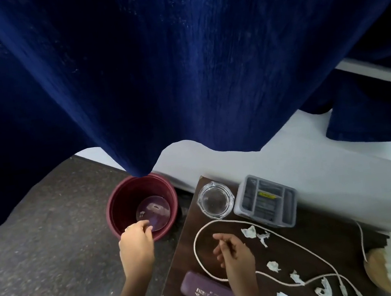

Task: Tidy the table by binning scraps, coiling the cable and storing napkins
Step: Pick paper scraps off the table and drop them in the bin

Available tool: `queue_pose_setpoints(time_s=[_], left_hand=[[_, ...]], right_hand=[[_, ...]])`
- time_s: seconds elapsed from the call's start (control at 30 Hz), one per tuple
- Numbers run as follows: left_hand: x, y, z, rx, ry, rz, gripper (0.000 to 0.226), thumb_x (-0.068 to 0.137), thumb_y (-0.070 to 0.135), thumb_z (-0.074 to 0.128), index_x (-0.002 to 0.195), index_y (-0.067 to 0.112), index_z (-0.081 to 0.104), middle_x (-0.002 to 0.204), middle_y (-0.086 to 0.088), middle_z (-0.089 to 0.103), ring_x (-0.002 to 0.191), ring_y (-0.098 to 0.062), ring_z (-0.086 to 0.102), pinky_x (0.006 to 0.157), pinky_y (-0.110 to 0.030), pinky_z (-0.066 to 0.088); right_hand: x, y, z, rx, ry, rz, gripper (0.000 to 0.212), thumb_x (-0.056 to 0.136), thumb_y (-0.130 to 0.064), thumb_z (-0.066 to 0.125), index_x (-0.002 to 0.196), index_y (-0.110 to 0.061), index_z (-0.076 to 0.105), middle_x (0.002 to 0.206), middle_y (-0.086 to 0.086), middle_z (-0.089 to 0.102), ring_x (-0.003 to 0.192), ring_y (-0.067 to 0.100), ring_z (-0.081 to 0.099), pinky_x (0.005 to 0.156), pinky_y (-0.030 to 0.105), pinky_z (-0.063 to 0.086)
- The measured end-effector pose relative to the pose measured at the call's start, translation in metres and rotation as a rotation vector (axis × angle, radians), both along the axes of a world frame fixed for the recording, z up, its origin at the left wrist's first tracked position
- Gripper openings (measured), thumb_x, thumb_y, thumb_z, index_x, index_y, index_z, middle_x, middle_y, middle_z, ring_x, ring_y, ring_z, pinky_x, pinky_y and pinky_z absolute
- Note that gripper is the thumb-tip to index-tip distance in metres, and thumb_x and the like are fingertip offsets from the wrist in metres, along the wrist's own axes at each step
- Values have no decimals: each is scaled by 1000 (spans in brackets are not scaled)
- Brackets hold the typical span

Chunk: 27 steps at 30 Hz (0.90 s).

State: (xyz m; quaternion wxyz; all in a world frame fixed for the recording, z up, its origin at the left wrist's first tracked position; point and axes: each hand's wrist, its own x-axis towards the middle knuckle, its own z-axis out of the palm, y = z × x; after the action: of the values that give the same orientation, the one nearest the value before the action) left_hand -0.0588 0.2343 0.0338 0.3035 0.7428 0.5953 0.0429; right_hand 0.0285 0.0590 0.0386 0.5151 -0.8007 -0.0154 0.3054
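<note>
Hovering: left hand (135,243) over bin (121,204)

One view only: camera on my head, wide-angle, facing forward and steeply down. Upper frame filled by blue curtain (176,62) close ahead. Lower frame: dark table (306,253) at right, floor (39,247) and maroon bin (142,206) at left, my forearms entering from the bottom edge.
</note>
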Motion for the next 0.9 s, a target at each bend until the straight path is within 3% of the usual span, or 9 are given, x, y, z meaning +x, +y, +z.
queue_pose_setpoints(time_s=[0.1,0.2,0.23,0.33,0.53,0.73,0.83,0.9], left_hand=[[3,-28,1,16,-29,-111,15,80,10,65,92,5,72,91,-14,73,88,-33,66,79,-40,50],[12,-59,3,-17,-28,-193,12,77,13,66,85,9,74,85,-9,75,84,-30,67,75,-36,49],[15,-71,3,-30,-30,-214,11,77,13,66,84,10,74,84,-7,75,83,-29,67,74,-35,48],[24,-104,1,-84,-30,-241,11,79,14,64,85,12,74,85,-6,74,84,-26,66,75,-32,46],[40,-150,-3,-181,-16,-291,15,82,14,62,91,11,74,91,-5,75,89,-23,67,81,-31,48],[48,-168,-6,-224,-17,-328,13,81,13,64,89,12,74,88,-4,75,84,-21,68,82,-35,52],[49,-172,-2,-297,-112,-266,10,80,10,65,82,15,73,78,-2,74,72,-13,68,76,-34,55],[54,-176,7,-448,-236,-128,12,81,6,65,79,16,71,68,-1,71,58,-6,66,67,-25,57]], right_hand=[[10,-28,-5,-115,-162,-25,20,85,-6,60,86,-24,66,78,-3,66,70,4,62,68,20,52],[25,-69,-10,-293,-358,5,21,80,-1,66,89,-20,67,89,-1,62,79,-8,58,76,4,42],[31,-85,-11,-341,-371,-1,20,78,1,67,91,-15,68,92,4,61,76,-5,59,77,6,42],[51,-127,-19,-505,-322,22,21,79,-2,67,99,-9,68,104,9,60,78,13,62,84,31,53],[67,-161,-35,-717,-223,292,25,82,-11,65,106,-16,66,117,3,58,99,18,62,88,22,46],[69,-170,-48,-730,-225,327,20,84,-1,54,87,-18,64,94,1,68,81,11,62,63,9,42],[71,-163,-36,-590,-195,125,23,80,-5,65,67,-22,57,69,-8,64,66,4,60,56,6,42],[70,-148,-21,-384,-78,-42,33,73,-5,74,59,-22,50,61,-6,62,61,5,59,59,8,43]])
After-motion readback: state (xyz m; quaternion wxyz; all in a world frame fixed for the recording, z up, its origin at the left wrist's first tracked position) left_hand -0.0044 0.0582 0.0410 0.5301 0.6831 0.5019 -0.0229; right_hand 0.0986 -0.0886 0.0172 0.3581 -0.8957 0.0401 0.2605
